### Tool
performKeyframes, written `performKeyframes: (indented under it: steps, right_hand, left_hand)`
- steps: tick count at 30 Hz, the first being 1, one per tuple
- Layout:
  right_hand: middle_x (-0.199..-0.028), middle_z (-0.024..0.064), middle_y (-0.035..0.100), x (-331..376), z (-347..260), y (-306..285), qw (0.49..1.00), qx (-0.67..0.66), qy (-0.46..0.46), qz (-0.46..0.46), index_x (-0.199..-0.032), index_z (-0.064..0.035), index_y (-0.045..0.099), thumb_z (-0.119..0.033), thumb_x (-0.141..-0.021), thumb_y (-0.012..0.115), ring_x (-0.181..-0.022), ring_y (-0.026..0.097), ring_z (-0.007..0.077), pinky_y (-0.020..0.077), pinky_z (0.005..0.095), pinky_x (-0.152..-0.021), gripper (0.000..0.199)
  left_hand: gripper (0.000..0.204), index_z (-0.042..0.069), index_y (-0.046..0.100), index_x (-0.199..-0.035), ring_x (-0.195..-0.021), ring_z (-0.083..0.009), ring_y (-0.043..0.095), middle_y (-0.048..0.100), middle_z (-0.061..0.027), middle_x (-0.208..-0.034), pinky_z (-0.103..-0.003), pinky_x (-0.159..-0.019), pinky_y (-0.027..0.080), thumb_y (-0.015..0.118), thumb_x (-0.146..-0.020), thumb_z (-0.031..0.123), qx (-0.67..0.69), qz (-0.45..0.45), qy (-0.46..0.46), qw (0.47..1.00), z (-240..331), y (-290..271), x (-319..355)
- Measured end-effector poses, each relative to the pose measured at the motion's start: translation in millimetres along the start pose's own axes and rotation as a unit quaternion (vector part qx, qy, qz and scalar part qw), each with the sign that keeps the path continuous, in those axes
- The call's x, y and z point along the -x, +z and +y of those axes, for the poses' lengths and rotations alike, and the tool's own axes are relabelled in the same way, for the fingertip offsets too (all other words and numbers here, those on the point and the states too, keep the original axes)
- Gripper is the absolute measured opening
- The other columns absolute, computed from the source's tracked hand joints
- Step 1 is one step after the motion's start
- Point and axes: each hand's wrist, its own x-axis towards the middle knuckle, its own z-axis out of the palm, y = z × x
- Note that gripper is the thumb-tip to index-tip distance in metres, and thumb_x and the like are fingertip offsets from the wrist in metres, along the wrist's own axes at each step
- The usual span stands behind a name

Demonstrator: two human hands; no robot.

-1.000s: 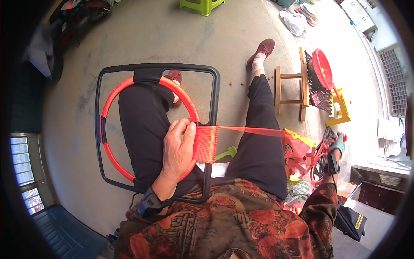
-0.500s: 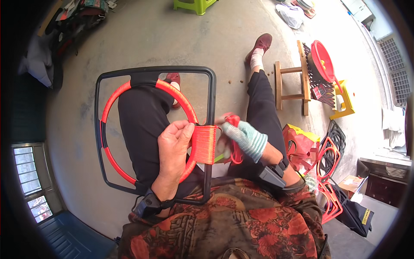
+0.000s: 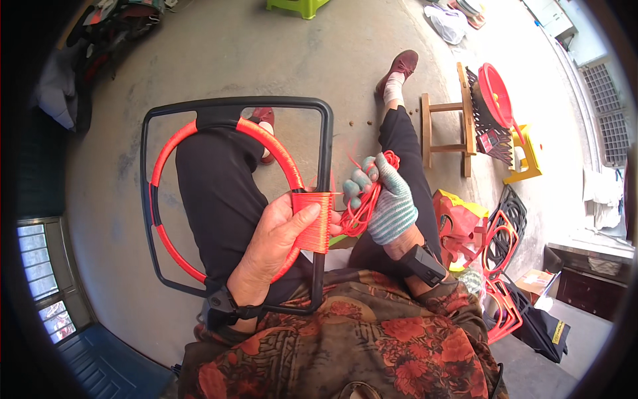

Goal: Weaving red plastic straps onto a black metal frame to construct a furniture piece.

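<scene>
A black rectangular frame (image 3: 325, 146) with an inner ring (image 3: 269, 143), partly wound in orange-red cord, rests across my lap. My bare left hand (image 3: 269, 229) is closed on the right side of this frame, thumb pressed on a wide cord-wrapped block (image 3: 313, 223) that joins ring and frame. Its fingertips show past the block's right edge. Just to the right, my right hand (image 3: 391, 206), in a striped pale-green glove, clasps a loose bundle of orange-red cord (image 3: 362, 211). A thin strand sticks up above the bundle.
To the right stand a wooden stool (image 3: 445, 147), a red basin (image 3: 493, 93) and a yellow stool (image 3: 526, 156). Nearer are a red bag (image 3: 460, 229), more cord-wrapped frames (image 3: 504, 309) and a black bag (image 3: 541, 326). A green stool (image 3: 300, 6) is at the far edge.
My left hand has shifted rightward, its thumb now on the wrapped block. My right hand, blurred before, has turned and shows the cord bundle more plainly. The frame has moved slightly left.
</scene>
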Motion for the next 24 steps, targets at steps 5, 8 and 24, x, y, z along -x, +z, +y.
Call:
performKeyframes:
  steps: [5,8,24]
  right_hand:
    - [-0.069,0.0037,0.05,2,-9,-19,0.991,0.128,0.023,0.0,-0.079,-0.0088,0.051,-0.041,-0.098,0.053,-0.063,0.053,0.0214,0.0492,0.0308,-0.053,0.037]
    - [-0.078,0.0059,0.059,7,-19,11,0.941,0.3,0.044,0.15,-0.086,-0.0064,0.059,-0.046,-0.094,0.058,-0.062,0.058,0.0169,0.0483,0.0284,-0.054,0.04]
    - [-0.11,0.0102,0.065,-12,-7,80,0.417,0.797,-0.408,-0.16,-0.103,-0.0045,0.062,-0.011,-0.07,0.072,-0.091,0.066,0.0269,0.0539,0.0347,-0.077,0.034]
  left_hand:
    - [0.039,-0.003,0.041,-0.127,-0.089,-0.0247,0.069,0.066,-0.0177,-0.102,-0.034,-0.079,0.057,0.056,-0.097,0.017,-0.004,-0.005,0.007,1.0,-3,-2,3]
    - [0.04,-0.003,0.04,-0.128,-0.089,-0.0232,0.068,0.065,-0.0169,-0.103,-0.033,-0.079,0.056,0.056,-0.097,0.018,0.007,0.008,0.026,1.0,1,3,4]
    - [0.032,-0.005,0.047,-0.127,-0.106,-0.0127,0.057,0.06,-0.0119,-0.116,-0.025,-0.091,0.046,0.052,-0.099,0.012,-0.114,0.154,0.277,0.941,-9,-8,-1]
